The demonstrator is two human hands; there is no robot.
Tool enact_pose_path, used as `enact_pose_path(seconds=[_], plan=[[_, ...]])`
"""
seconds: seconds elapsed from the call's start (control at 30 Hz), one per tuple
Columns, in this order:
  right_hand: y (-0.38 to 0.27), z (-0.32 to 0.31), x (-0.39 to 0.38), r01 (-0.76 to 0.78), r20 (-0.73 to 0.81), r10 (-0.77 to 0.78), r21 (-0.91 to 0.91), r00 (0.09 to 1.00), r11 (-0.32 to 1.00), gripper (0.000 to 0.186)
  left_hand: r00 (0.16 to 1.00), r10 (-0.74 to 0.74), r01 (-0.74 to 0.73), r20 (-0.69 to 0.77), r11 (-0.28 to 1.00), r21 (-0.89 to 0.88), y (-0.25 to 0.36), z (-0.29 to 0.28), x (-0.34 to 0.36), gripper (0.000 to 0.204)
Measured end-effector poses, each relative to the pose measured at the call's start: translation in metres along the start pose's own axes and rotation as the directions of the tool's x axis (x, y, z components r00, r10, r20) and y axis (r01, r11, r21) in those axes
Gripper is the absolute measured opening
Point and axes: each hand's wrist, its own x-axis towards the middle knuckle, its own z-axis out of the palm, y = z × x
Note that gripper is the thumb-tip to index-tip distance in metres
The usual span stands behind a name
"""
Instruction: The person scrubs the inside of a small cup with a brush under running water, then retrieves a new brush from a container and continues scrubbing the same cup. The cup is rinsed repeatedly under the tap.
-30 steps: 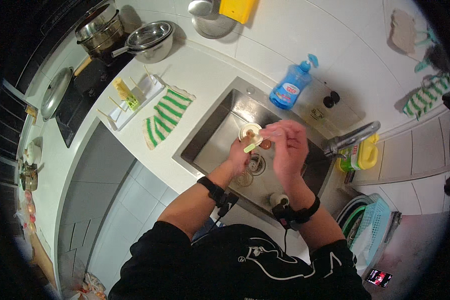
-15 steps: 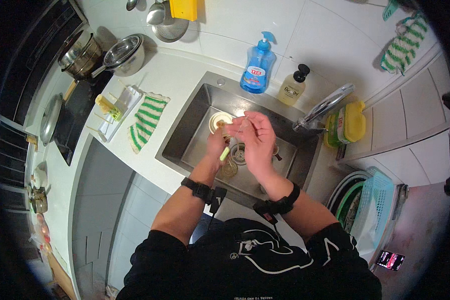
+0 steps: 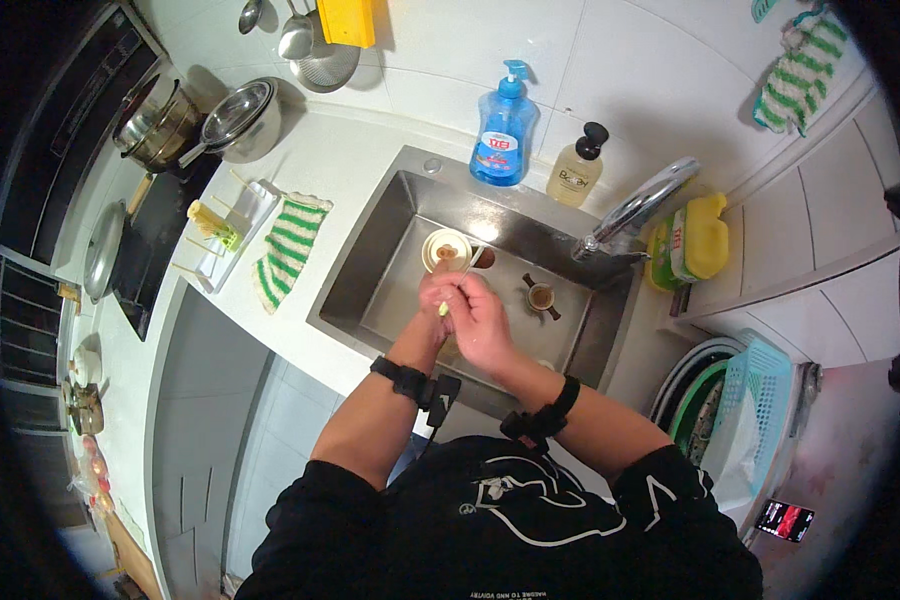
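Pale green-tipped piece [image 3: 443, 310]: out over the sink [image 3: 395, 290], its end poking out between the 2 hands; the rest is covered, so its full form cannot be told.

Left hand [image 3: 429, 314]: appears closed round this piece. Right hand [image 3: 480, 322]: fingers curled, laid against the left; whether it also pinches the piece cannot be told. State: 2 hands together, touching.

Change: 0.5 s ago the right hand was raised, fingers spread, apart from the left. Now it has come down to meet it. Reading: the work is now 2-handed, centred on the green-tipped piece.

Just beyond the left fingers: cream round dish [image 3: 448, 243], brownish at its middle; held or resting, unclear. Beside it, a reddish-brown round object [image 3: 485, 258], partly hidden.

Right of the hands, on the sink floor: small cup with 2 dark handles [image 3: 540, 297], now in plain sight; the right hand mostly covered it 0.5 s ago.

Outward: faucet [image 3: 640, 203] at right, blue pump bottle [image 3: 503, 140] behind, green-striped cloth [image 3: 292, 245] on the counter at left.
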Motion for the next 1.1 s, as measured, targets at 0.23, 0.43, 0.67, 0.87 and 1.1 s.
enact_pose_path(seconds=[0.23,0.43,0.67,0.87,1.1], plan=[[0.035,-0.112,0.022,-0.442,-0.317,0.457,0.123,0.831,0.889,0.026,0.799,0.080,0.132,-0.596,0.944,0.303,0.014,0.022,-0.018,0.025],[0.019,-0.192,0.048,-0.270,-0.501,0.280,0.094,0.819,0.958,0.019,0.845,0.112,0.153,-0.522,0.886,0.438,0.032,0.034,-0.034,0.022],[0.002,-0.190,0.063,-0.146,-0.493,0.177,0.101,0.852,0.984,0.021,0.825,0.086,0.177,-0.559,0.899,0.400,0.033,0.033,-0.034,0.022],[0.009,-0.193,0.073,-0.118,-0.508,0.173,0.140,0.844,0.983,0.021,0.819,0.066,0.189,-0.571,0.907,0.377,0.032,0.025,-0.033,0.020],[0.018,-0.194,0.082,-0.047,-0.483,0.111,0.144,0.868,0.989,0.022,0.808,0.042,0.210,-0.588,0.912,0.353,0.031,0.021,-0.033,0.021]])
